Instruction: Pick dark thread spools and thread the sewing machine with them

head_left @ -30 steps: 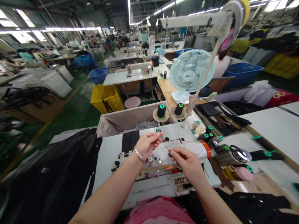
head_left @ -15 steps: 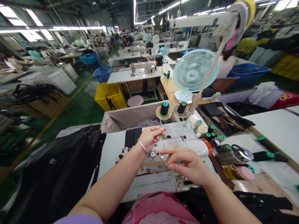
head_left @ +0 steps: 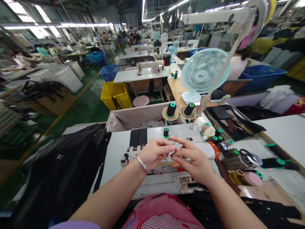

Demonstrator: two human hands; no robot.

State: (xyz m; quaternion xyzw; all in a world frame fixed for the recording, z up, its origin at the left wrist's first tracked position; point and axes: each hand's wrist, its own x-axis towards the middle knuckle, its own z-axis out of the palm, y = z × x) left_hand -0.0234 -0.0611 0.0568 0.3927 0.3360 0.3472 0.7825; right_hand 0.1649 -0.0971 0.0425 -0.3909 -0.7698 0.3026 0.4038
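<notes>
1. Seen across a crowded sewing hall: white counter (head_left: 114,152) carrying a white industrial sewing machine (head_left: 171,149), with a heap of black fabric (head_left: 59,171) draped off its left side and a pale blue desk fan (head_left: 205,71) standing well behind.

2. Changed within the last second: both hands, earlier apart with a thin dark thread stretched between them, now drawn together above the machine's top, fingertips meeting. Judged as slack gathered in, the thread end brought to one spot for fine handling.

3. Left hand (head_left: 154,152), silver bangle (head_left: 142,163) on the wrist, angled in from the lower left, palm turned down, thumb and forefinger closed in a pinch; thread itself too fine to make out between them.

4. Right hand (head_left: 194,159) reaching in from the lower right, wrist raised, fingers curled, thumb and forefinger pressed tip to tip against the left hand's pinch, apparently on the same thread.

5. Just beyond the fingertips: small black thread spool with green cap (head_left: 166,132), upright on the machine; two larger black cones (head_left: 171,109) on stands behind it.
</notes>
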